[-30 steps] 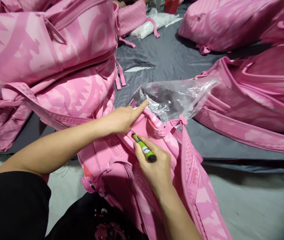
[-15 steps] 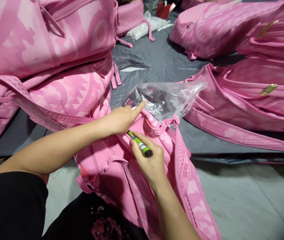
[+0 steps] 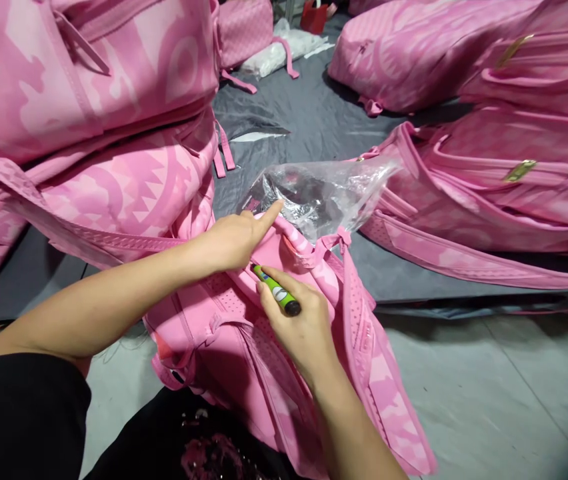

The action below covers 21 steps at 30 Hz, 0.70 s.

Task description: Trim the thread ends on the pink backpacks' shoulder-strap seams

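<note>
A pink backpack (image 3: 229, 373) lies across my lap, its straps hanging toward the lower right. My right hand (image 3: 297, 320) grips a green pen-like tool (image 3: 277, 291) with a black end; its tip points at the fabric near the top of the backpack. My left hand (image 3: 234, 241) rests on the backpack's top edge just above that tip, index finger stretched out and the other fingers curled, partly hidden, around the fabric. A clear plastic bag (image 3: 324, 193) lies just beyond the backpack's top.
Stacked pink bags (image 3: 134, 180) rise at the left of the grey-covered table (image 3: 309, 100). More pink bags (image 3: 494, 180) lie at the right. A small pink pouch (image 3: 247, 30) and a red object (image 3: 314, 17) are at the back.
The view has shifted slightly, so the surroundings appear a little further left. Both hands keep nearly the same place on the backpack, and the green tool is still in my right hand.
</note>
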Tool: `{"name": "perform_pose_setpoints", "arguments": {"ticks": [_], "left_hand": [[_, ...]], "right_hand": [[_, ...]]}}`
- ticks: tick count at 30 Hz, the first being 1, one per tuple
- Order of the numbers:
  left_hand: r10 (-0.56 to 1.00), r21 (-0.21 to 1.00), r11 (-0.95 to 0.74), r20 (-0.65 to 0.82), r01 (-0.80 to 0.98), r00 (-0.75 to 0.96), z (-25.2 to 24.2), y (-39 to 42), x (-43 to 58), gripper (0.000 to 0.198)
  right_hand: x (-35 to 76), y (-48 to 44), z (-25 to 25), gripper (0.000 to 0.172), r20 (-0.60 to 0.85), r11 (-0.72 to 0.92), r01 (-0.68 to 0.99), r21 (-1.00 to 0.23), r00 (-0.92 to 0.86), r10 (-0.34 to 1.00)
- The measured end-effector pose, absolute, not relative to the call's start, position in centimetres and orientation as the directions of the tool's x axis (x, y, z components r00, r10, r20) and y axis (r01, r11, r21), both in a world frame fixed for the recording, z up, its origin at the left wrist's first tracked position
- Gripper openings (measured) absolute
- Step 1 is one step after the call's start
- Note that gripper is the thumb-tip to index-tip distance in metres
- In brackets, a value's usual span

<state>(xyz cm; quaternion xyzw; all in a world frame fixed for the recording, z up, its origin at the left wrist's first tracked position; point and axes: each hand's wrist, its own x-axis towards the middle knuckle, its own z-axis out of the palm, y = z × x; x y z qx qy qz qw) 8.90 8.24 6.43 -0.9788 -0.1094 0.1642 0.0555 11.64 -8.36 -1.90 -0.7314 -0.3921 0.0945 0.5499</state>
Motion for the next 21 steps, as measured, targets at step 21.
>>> {"name": "perform_pose_setpoints", "arguments": {"ticks": [21], "left_hand": [[0.284, -0.141, -0.956, -0.219, 0.258, 0.933, 5.7, 6.4, 5.7, 0.091]], "right_hand": [[33.8, -4.9, -5.2, 0.008, 0.028, -0.610, 0.445, -0.656, 0.822, 0.569]]}}
